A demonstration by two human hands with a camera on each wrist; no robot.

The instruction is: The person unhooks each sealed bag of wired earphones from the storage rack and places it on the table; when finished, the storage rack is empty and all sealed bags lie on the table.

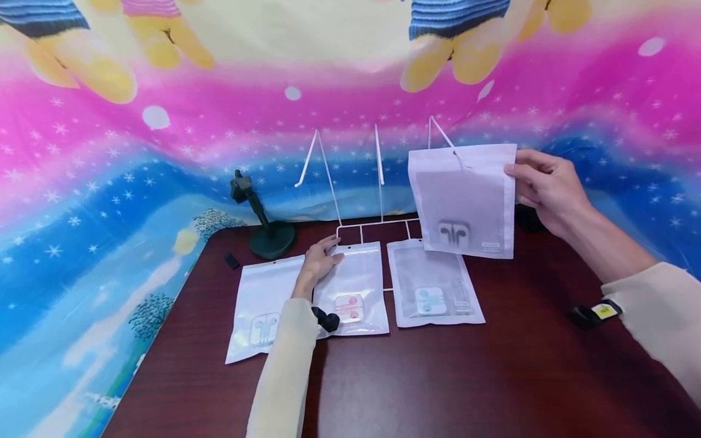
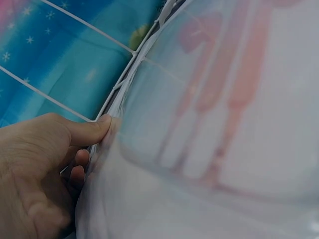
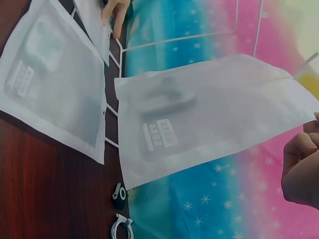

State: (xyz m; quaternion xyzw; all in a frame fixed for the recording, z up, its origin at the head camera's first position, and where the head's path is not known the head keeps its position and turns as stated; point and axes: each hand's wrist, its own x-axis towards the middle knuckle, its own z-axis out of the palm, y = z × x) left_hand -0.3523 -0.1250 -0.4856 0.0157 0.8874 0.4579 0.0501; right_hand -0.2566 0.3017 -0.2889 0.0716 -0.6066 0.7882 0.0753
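Observation:
A white zip pouch [image 1: 465,201] with dark-looking earphones in a case hangs at the upper right. My right hand [image 1: 553,185] pinches its right edge between thumb and fingers. The tip of a hook on the white wire rack [image 1: 380,164] passes through the hole near the pouch's top. Down at the rack's front left corner, my left hand [image 1: 320,258] grips the wire, thumb beside the top of the pink-earphone pouch [image 1: 356,274]. In the left wrist view the thumb [image 2: 92,130] lies right where wire and pouch edge meet, the other fingers curled and partly hidden.
On the dark wooden table [image 1: 438,383] lie a pouch with green earphones [image 1: 432,267] and one with pale blue earphones [image 1: 263,286]. A black stand [image 1: 271,237] and a small black item [image 1: 232,261] are at the left. A white coiled cable [image 3: 122,226] shows in the right wrist view.

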